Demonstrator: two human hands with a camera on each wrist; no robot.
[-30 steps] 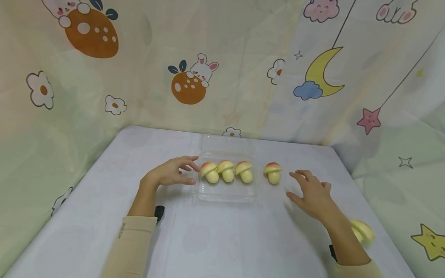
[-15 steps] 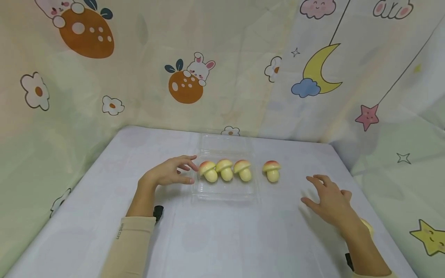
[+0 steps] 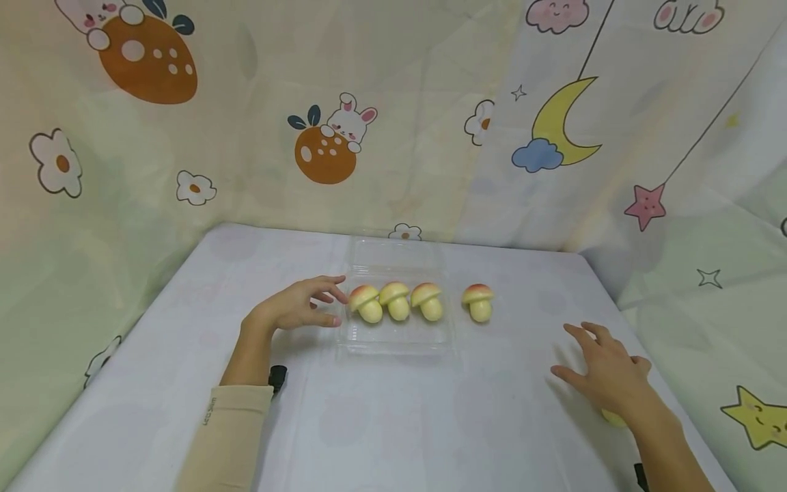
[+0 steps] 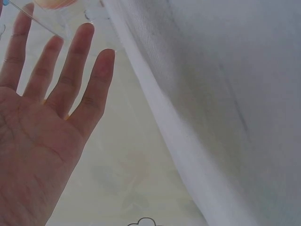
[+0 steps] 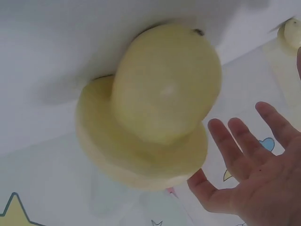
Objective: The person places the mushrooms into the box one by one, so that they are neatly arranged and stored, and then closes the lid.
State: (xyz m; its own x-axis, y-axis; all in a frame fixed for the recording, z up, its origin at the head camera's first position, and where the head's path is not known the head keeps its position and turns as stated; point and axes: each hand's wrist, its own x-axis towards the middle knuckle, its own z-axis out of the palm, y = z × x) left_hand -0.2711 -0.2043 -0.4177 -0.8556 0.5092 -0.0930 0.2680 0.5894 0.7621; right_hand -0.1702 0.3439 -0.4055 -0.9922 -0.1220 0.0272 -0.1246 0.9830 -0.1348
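Three toy mushrooms, the middle one (image 3: 395, 301) among them, lie in a row in a clear plastic box (image 3: 393, 338) whose lid is folded back. My left hand (image 3: 295, 306) holds its relaxed fingers at the box's left edge; the left wrist view shows its bare palm. Just right of the box lies a single mushroom (image 3: 478, 303) with a reddish cap. My right hand (image 3: 609, 372) hovers at the table's right side, fingers spread and holding nothing. Another pale yellow mushroom (image 5: 167, 84) looms beside it in the right wrist view, mostly hidden under the wrist in the head view.
A white cloth covers the table (image 3: 393, 424). Behind it and along both sides hangs a printed curtain (image 3: 418, 137) with cartoon rabbits, flowers and a moon. The box's clear lid (image 3: 396, 254) lies toward the back edge.
My right hand has moved right and nearer to me, away from the single mushroom and over the one at the right. The left hand has stayed at the box. The head view has shifted slightly.
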